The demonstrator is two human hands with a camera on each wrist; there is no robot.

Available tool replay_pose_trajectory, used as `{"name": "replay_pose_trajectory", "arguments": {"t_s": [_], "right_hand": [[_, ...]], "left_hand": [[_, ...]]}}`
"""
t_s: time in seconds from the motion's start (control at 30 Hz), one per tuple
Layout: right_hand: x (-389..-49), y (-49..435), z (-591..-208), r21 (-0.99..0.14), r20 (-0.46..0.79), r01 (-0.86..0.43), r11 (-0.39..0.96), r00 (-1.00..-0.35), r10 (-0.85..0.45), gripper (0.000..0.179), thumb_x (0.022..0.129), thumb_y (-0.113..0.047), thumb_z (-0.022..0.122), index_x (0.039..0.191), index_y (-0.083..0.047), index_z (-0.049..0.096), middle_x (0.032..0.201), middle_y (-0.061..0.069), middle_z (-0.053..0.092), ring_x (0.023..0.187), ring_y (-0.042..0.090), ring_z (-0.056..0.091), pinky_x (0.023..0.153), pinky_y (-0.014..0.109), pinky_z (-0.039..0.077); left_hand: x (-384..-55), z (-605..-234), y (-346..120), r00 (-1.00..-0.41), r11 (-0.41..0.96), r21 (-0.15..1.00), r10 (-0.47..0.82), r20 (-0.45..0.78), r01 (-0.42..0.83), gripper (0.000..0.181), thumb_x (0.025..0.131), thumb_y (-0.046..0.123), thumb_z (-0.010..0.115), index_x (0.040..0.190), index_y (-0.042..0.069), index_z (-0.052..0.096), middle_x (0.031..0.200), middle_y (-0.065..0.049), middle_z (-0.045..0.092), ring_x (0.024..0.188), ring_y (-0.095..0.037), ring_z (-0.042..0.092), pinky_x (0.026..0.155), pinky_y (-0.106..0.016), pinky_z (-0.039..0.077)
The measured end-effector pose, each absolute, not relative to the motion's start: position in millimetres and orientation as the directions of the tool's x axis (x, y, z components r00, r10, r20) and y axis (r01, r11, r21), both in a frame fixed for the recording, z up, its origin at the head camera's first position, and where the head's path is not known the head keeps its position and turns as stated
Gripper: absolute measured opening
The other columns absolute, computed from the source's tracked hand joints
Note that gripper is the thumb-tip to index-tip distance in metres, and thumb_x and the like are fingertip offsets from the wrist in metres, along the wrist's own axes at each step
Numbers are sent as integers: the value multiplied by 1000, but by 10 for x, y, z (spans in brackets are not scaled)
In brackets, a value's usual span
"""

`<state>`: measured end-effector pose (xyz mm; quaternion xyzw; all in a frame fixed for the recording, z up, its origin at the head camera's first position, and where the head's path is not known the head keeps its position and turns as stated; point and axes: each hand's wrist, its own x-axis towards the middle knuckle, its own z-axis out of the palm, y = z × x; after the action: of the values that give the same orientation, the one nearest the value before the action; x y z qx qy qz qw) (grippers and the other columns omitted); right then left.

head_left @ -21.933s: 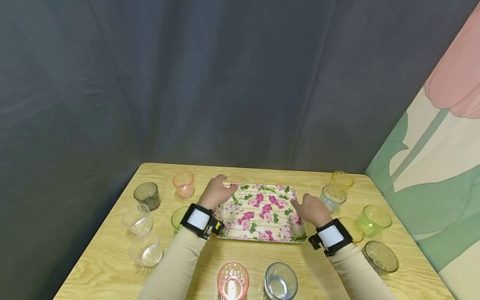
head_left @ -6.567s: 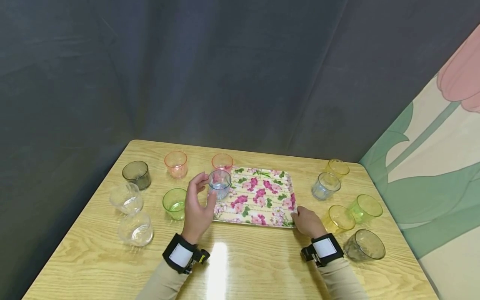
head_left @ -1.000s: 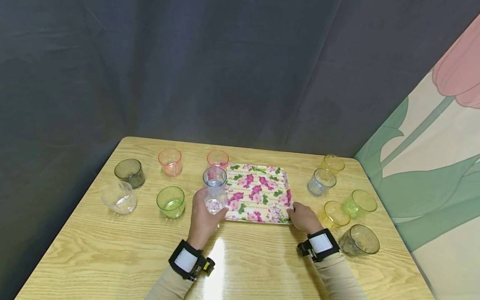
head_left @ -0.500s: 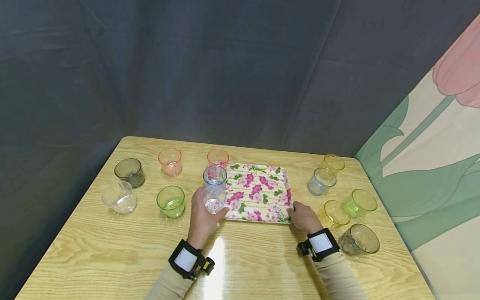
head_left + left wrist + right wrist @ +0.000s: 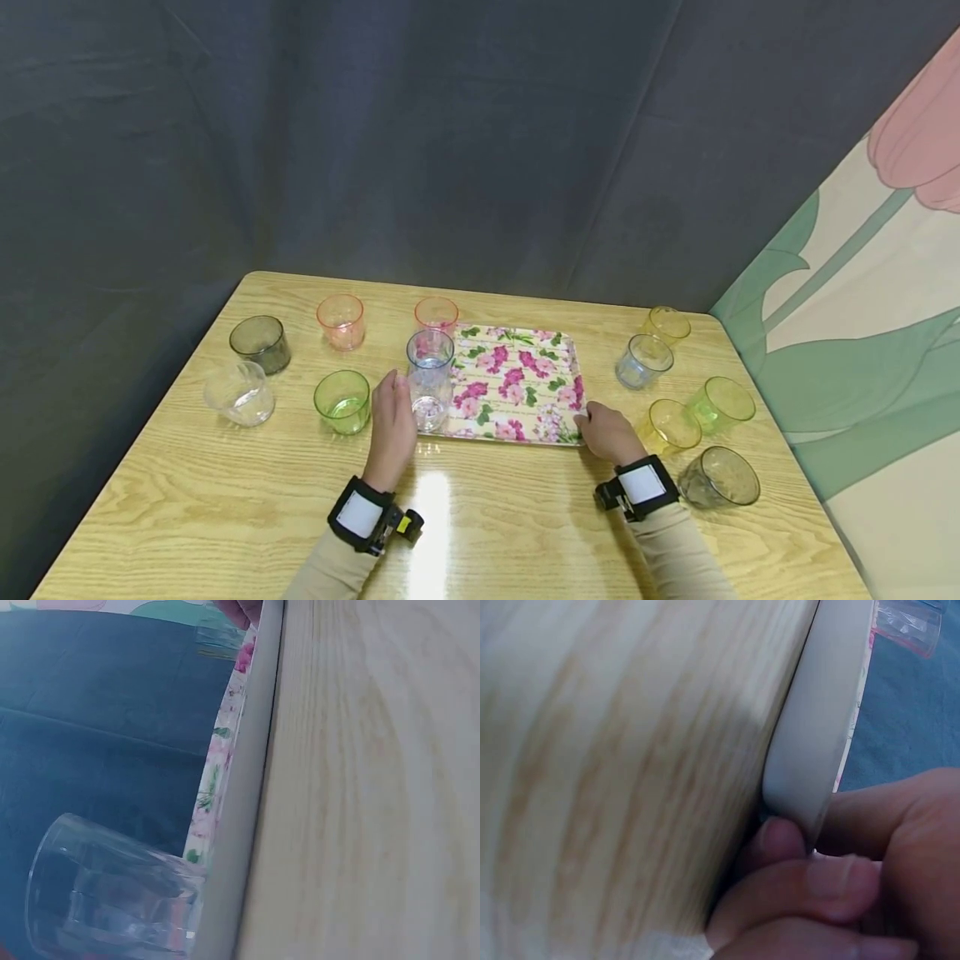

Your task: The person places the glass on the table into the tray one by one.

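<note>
A flowered tray (image 5: 517,387) lies on the table, its front right corner pinched between the thumb and fingers of my right hand (image 5: 611,433). In the right wrist view, fingers (image 5: 795,892) curl under the tray's pale edge (image 5: 810,712). Along the tray's left side stand a pink cup (image 5: 437,310), a blue-tinted cup (image 5: 430,346) and, at the front corner, a clear cup (image 5: 430,408). My left hand (image 5: 392,433) is just left of the clear cup, fingers extended, holding nothing. The left wrist view shows the clear cup (image 5: 112,900) upright on the tray.
Left of the tray stand a green cup (image 5: 342,402), another pink cup (image 5: 341,322), a grey cup (image 5: 260,343) and a tilted clear cup (image 5: 242,396). Close to my right hand are yellow (image 5: 672,427), green (image 5: 722,407), blue-tinted (image 5: 643,362) and grey (image 5: 720,479) cups.
A clear cup from the left has come onto the tray's front left corner. My left hand has let go of it and drawn back left; the right hand stays on the tray.
</note>
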<state>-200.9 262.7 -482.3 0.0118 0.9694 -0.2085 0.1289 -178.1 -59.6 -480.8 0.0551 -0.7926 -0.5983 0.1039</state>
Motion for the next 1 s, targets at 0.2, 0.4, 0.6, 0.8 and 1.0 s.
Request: {"name": "replay_pose_trajectory", "arguments": {"t_s": [0.2, 0.4, 0.6, 0.8, 1.0], "right_hand": [[-2013, 2623, -4835, -393, -251, 78, 916, -968, -25, 25, 103, -20, 47, 84, -5, 49, 70, 7, 45, 65, 21, 47, 59, 31, 35], [-2013, 2620, -4831, -391, -251, 76, 917, -968, -27, 25, 103, -20, 46, 84, -4, 49, 69, 7, 45, 64, 21, 47, 58, 30, 35], [-2004, 2628, -4834, -390, -256, 76, 918, -966, -29, 25, 103, -20, 47, 85, -4, 49, 69, 7, 46, 63, 21, 47, 58, 30, 35], [-2012, 2634, -4853, -383, -250, 80, 920, -968, -19, 25, 103, -21, 47, 85, -4, 50, 69, 7, 47, 64, 22, 48, 58, 31, 36], [-2003, 2627, -4838, -390, -244, 71, 918, -969, -28, 25, 103, -21, 46, 84, -4, 49, 70, 7, 45, 64, 22, 48, 58, 31, 35]], "left_hand": [[-1760, -4922, -632, -967, 271, 961, -253, 15, -56, 60, 110, 31, 17, 132, -17, 44, 126, -34, 47, 124, -48, 44, 110, -60, 33], [-1761, -4976, -695, -970, 258, 964, -243, -3, -67, 53, 109, 22, 21, 134, -17, 46, 134, -37, 51, 133, -49, 44, 113, -59, 33], [-1769, -5027, -728, -980, 293, 952, -197, -33, -91, 43, 103, 3, 31, 141, -17, 40, 136, -36, 52, 132, -47, 47, 111, -56, 38], [-1789, -5065, -723, -984, 421, 904, -178, 8, -69, 39, 97, -7, 39, 132, -12, 54, 119, -29, 61, 114, -40, 57, 96, -51, 48], [-1780, -5062, -718, -984, 450, 890, -180, 14, -70, 38, 95, -8, 43, 131, -11, 56, 111, -26, 60, 102, -34, 57, 86, -46, 48]]}}
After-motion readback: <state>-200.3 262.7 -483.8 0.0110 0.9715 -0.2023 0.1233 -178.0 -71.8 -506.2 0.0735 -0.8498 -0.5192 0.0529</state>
